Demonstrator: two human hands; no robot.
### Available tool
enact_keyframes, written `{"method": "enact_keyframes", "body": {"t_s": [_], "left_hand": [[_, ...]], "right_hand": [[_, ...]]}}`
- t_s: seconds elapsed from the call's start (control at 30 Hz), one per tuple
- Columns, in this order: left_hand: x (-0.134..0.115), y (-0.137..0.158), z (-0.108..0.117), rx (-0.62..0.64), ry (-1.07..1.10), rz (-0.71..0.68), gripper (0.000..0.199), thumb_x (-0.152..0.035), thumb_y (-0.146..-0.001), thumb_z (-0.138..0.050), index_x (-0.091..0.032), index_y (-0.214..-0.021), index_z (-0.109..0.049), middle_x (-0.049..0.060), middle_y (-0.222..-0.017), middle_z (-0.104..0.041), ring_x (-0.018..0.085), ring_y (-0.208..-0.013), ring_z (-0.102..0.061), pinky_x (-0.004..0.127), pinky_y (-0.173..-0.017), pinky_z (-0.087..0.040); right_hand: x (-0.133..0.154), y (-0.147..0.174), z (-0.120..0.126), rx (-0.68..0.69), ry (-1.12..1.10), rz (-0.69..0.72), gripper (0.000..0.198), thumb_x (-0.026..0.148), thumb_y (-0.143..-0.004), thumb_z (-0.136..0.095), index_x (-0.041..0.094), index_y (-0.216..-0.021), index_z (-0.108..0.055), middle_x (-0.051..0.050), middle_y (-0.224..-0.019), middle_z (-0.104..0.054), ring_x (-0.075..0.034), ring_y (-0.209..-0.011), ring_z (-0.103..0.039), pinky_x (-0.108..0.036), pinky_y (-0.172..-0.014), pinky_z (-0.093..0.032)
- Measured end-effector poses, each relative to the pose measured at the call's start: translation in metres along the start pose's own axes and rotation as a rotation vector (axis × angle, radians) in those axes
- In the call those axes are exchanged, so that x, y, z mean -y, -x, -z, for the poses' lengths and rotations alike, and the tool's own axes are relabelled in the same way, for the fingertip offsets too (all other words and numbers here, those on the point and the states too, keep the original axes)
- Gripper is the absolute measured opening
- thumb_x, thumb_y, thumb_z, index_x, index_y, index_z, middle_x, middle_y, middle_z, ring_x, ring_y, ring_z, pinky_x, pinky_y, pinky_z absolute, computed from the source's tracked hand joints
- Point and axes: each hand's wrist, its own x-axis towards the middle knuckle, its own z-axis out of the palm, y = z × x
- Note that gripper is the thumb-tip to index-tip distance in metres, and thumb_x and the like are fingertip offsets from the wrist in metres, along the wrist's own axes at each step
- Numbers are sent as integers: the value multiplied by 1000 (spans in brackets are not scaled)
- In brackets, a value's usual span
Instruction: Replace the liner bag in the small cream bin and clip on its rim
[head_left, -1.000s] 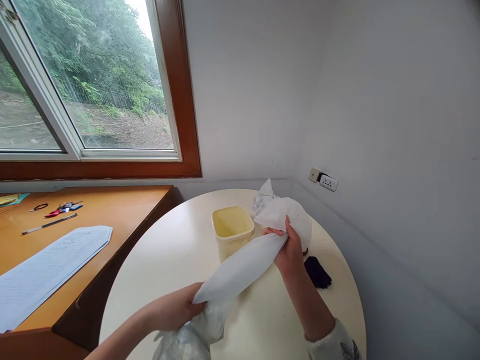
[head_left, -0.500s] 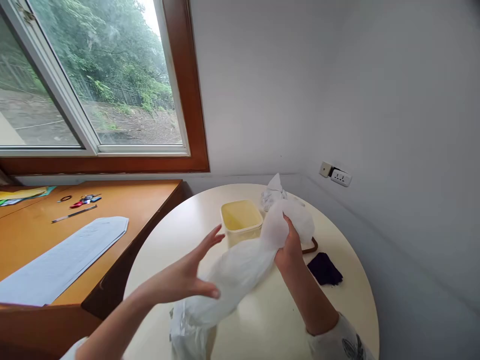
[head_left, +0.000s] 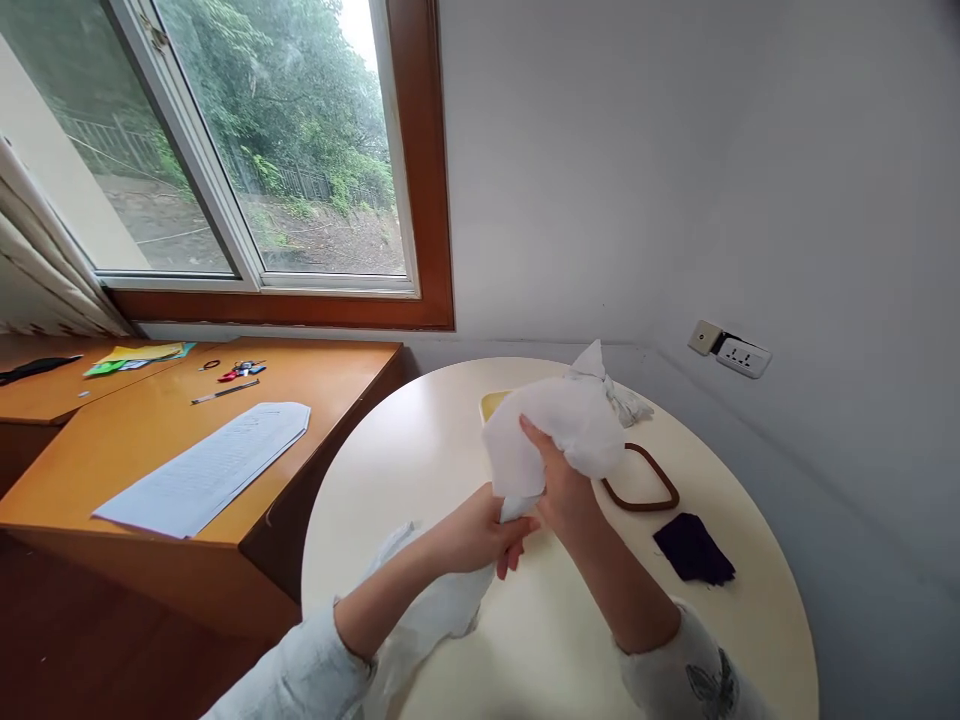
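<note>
A soft, white, partly see-through wad [head_left: 577,425] is gathered up over the round table; I cannot tell its exact material. My right hand [head_left: 562,480] grips its upper, spread-out part, with the thumb lying across the front. Just below, my left hand [head_left: 487,530] is closed around the narrowed neck of the same wad. From there its long white tail [head_left: 442,610] hangs down to the tabletop, partly behind my left forearm. A yellow plastic tub [head_left: 491,403] is mostly hidden behind the wad.
On the round table [head_left: 397,450] lie a brown rounded frame [head_left: 641,505], a folded dark purple cloth [head_left: 694,548] and a crumpled white bag [head_left: 630,405]. A wooden desk [head_left: 337,380] at left bears papers [head_left: 217,470], a pen [head_left: 225,392] and small red and blue items [head_left: 241,371].
My left hand was open beside the wad and has moved right and closed around it. The wad's top has spread over the tub. The view has turned left.
</note>
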Motion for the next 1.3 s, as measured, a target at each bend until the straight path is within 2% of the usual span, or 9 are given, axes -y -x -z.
{"method": "enact_keyframes", "body": {"t_s": [0.27, 0.4, 0.5, 0.57, 0.67, 0.77, 0.9, 1.03, 1.3], "left_hand": [[24, 23, 23, -125, -91, 94, 13, -22, -79, -44, -16, -75, -54, -8, -53, -19, 6, -47, -17, 22, -45, -22], [30, 32, 32, -85, -118, 119, 12, -25, -79, -47, -16, -81, -55, -6, -58, -33, 7, -52, -30, 21, -47, -28], [18, 35, 31, -113, -85, 39, 66, -31, -73, -61, -25, -130, -30, 6, -103, -51, 16, -84, -52, 26, -67, -43], [5, 33, 27, -173, -111, -7, 106, -33, -62, -72, -31, -139, 1, 13, -129, -38, 23, -107, -47, 34, -83, -43], [-14, 24, 17, -230, -206, -120, 124, -34, -50, -80, -30, -140, 5, 15, -138, -29, 29, -121, -36, 40, -95, -36], [-23, 11, 6, -299, -217, -204, 99, -33, -60, -74, -25, -137, -12, 11, -124, -47, 25, -109, -48, 35, -88, -41], [-17, 3, 2, -370, -331, -144, 15, -23, -80, -47, -19, -93, -52, 1, -75, -57, 16, -71, -54, 27, -65, -42], [-2, 10, 8, -250, -415, -50, 17, -16, -79, -38, -19, -63, -44, -3, -52, -42, 11, -51, -42, 24, -51, -34], [29, 48, 26, -152, -133, 109, 18, -24, -82, -36, -19, -88, -52, -6, -55, -35, 9, -44, -40, 23, -48, -37]], "right_hand": [[30, -22, 5, -40, -235, -119, 22, 36, -67, -67, 22, -82, -58, 4, -70, -61, -14, -67, -61, -26, -60, -51], [37, -27, 13, -26, -197, -113, 24, 33, -65, -70, 21, -72, -50, 10, -51, -43, -6, -43, -46, -19, -46, -41], [36, -25, 10, -25, -155, -92, 30, 31, -63, -73, 23, -77, -47, 11, -53, -44, -6, -42, -45, -18, -43, -38], [32, -21, 5, -23, -111, -70, 32, 32, -64, -72, 23, -80, -46, 10, -54, -46, -6, -42, -45, -18, -43, -37], [26, -14, -7, 17, -70, -53, 31, 33, -65, -70, 23, -80, -45, 10, -52, -47, -6, -40, -45, -18, -43, -38], [24, -8, -19, 100, -79, -24, 30, 32, -66, -70, 23, -78, -44, 9, -53, -50, -7, -44, -48, -18, -45, -39], [26, -7, -24, 124, -47, 1, 30, 32, -65, -71, 22, -75, -45, 9, -51, -51, -6, -41, -45, -17, -41, -36], [31, -14, -17, 97, -70, 8, 31, 31, -65, -72, 23, -76, -44, 11, -47, -45, -6, -40, -42, -16, -40, -32], [52, -39, 5, 64, -168, 149, 25, 26, -67, -71, 23, -74, -48, 12, -47, -28, -3, -37, -26, -16, -41, -28]]}}
